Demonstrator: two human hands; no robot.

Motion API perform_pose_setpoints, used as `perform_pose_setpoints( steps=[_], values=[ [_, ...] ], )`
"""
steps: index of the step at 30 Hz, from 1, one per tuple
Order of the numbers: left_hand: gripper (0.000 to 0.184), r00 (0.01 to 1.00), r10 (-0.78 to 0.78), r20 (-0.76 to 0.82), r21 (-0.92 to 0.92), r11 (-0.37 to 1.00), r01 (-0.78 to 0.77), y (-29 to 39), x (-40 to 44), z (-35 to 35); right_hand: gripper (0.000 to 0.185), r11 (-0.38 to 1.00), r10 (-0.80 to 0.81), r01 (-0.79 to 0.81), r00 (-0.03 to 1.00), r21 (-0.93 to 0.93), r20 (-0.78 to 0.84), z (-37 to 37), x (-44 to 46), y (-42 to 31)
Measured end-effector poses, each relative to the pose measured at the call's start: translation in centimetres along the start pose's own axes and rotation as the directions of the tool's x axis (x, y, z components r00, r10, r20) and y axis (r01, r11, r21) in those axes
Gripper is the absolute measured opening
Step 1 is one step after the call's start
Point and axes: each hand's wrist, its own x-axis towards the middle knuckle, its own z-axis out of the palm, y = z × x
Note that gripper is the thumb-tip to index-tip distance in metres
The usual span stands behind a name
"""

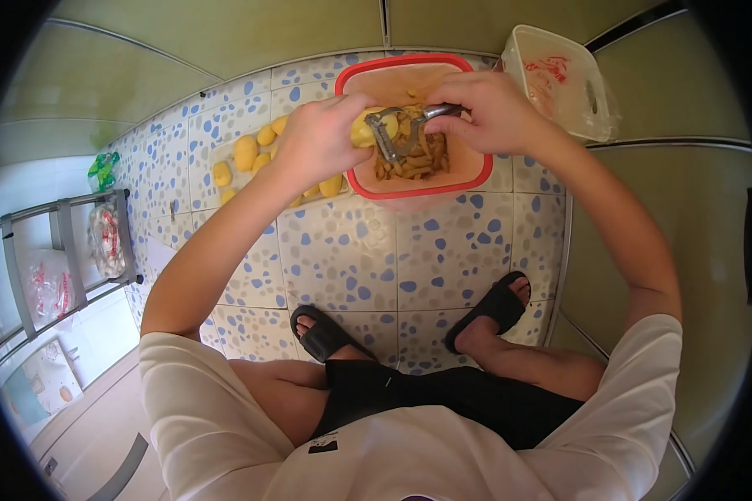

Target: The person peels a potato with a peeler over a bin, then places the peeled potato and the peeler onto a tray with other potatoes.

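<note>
My left hand (326,135) is closed around a yellow potato (364,132), partly covered by my fingers. In my right hand (486,113) is a metal peeler (403,134), gripped by its handle with the thumb underneath. The peeler's blade end lies against or just in front of the potato; contact cannot be made out exactly. Both hands are above a red-rimmed bin (485,171). Inside the bin, a heap of brownish peelings (414,165) rests on a pinkish lining. Several yellow potatoes (246,153) lie in a clear tray left of the bin, partly behind my left arm.
A clear plastic container (551,79) with red print stands right of the bin by the cabinet. On the left is a grey metal rack (67,242) holding plastic bags. My sandalled feet (330,334) rest on the spotted tile floor (351,250).
</note>
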Motion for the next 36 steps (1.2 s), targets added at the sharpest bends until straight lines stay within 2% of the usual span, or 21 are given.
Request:
perform_pose_setpoints(
  steps=[2,5,8,11,14,17,20,23,26,29,32,35,36],
  values=[
    [0.045,0.999,0.038,-0.037,-0.010,0.999,-0.038,0.1,0.0,0.3,0.028,0.999,0.025,-0.025,0.999,-0.026,0.019,0.6,0.1,0.0],
    [0.045,0.992,0.090,-0.087,0.010,0.996,-0.089,-0.4,-0.1,0.6,0.026,0.998,-0.039,0.038,0.999,-0.047,-0.019,0.2,-0.2,-0.1],
    [0.046,0.991,0.088,-0.104,-0.027,0.995,-0.091,-1.4,-1.0,0.3,0.025,0.951,-0.003,-0.008,0.999,-0.308,-0.035,-1.1,-0.9,3.7],
    [0.047,0.981,0.127,-0.148,0.029,0.992,-0.125,-1.5,-1.2,-0.4,0.029,0.977,0.139,-0.140,0.990,-0.158,-0.015,-2.0,-2.6,6.6],
    [0.048,0.998,-0.036,-0.048,-0.021,0.999,0.035,-1.3,-0.7,-0.4,0.029,0.997,-0.016,0.012,0.998,-0.071,-0.057,-1.2,-2.1,3.1],
    [0.049,0.996,0.024,-0.087,-0.023,0.999,-0.026,-0.8,-0.4,0.3,0.028,0.999,-0.025,0.028,0.997,0.038,-0.076,-0.4,-1.0,1.4],
    [0.049,0.985,0.116,-0.129,-0.075,0.989,-0.126,-0.1,-0.1,0.3,0.026,0.999,-0.025,0.027,0.997,0.017,-0.074,0.4,-0.4,0.5],
    [0.048,0.989,0.100,-0.110,-0.034,0.994,-0.104,-0.1,-0.4,0.2,0.024,0.998,0.038,-0.038,0.999,-0.051,-0.014,0.4,-0.5,-0.5],
    [0.047,0.993,0.077,-0.084,-0.075,0.994,-0.083,0.1,-0.6,0.0,0.024,0.995,-0.077,0.073,0.995,-0.063,-0.061,0.3,-0.4,0.4],
    [0.044,0.996,0.043,-0.078,-0.139,0.989,-0.054,-0.2,-0.9,-0.1,0.025,0.948,-0.149,0.106,0.981,-0.301,-0.124,-0.7,-0.6,2.3],
    [0.043,0.986,0.072,-0.151,-0.183,0.978,-0.099,-0.6,-0.9,-0.8,0.026,0.983,0.106,-0.121,0.988,-0.139,-0.112,-1.0,-2.6,5.0],
    [0.044,0.995,-0.094,0.028,-0.321,0.942,0.098,-0.2,-0.6,-0.8,0.027,1.000,-0.021,0.020,0.988,-0.007,-0.154,-0.6,-2.3,2.7],
    [0.045,0.992,-0.116,0.052,-0.326,0.937,0.126,0.1,-0.4,-0.6,0.026,1.000,-0.019,0.018,0.989,-0.012,-0.144,-0.6,-2.1,1.7]
  ],
)
